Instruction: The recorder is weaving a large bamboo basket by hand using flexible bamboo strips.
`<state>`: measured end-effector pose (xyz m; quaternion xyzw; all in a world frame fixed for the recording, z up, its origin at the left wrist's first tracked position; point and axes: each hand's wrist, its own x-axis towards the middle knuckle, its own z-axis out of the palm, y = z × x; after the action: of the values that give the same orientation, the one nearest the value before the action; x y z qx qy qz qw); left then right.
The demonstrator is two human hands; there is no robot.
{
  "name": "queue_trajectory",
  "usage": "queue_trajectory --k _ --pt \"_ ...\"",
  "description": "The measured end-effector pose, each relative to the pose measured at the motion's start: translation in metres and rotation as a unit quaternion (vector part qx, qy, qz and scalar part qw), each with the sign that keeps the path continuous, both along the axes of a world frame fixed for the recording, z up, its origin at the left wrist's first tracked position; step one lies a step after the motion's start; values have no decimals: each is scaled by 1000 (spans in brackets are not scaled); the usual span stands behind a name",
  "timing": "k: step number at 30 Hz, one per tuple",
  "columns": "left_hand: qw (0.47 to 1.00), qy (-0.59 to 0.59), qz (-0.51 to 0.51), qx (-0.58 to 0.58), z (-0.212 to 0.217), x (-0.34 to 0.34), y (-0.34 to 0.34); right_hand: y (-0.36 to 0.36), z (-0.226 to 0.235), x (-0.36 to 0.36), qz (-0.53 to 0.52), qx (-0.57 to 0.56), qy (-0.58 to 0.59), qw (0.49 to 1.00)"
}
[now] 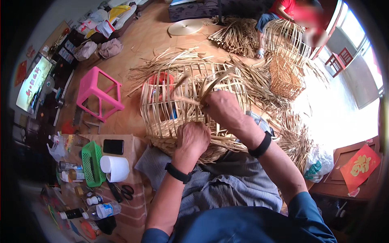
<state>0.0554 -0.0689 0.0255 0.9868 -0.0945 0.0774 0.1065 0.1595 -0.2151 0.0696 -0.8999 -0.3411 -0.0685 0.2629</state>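
Apparent weaving step, frame centre: right hand (224,107) closed on strip (217,82); left hand (193,137) curled at basket (164,143), grip hidden. Next: likely tension strip.

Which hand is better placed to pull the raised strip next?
Probably the right hand: it seems to pinch the blurred strip, while the left hand is at the basket, nearer the body.

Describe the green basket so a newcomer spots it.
On the picture's left is a cloth-covered table. Near its far end lies a black phone; the green basket stands left of it. Its slotted green sides set it apart from the white roll nearby.
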Motion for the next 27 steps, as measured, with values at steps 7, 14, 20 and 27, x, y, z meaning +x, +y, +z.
queue_trajectory --k 7,14,20,27 --pt "998 34 -15 -42 0 -12 3 7 -25 -21 -11 -89 -86 992" --pt "998 -49 20 43 -30 -15 -10 6 -35 -13 1 -44 -123 991" --pt "995 -94 30 -16 -37 -15 -8 5 -25 -15 16 22 -82 996" --pt "994 -105 31 24 -22 -16 -13 -19 -20 -33 -11 202 125 971"
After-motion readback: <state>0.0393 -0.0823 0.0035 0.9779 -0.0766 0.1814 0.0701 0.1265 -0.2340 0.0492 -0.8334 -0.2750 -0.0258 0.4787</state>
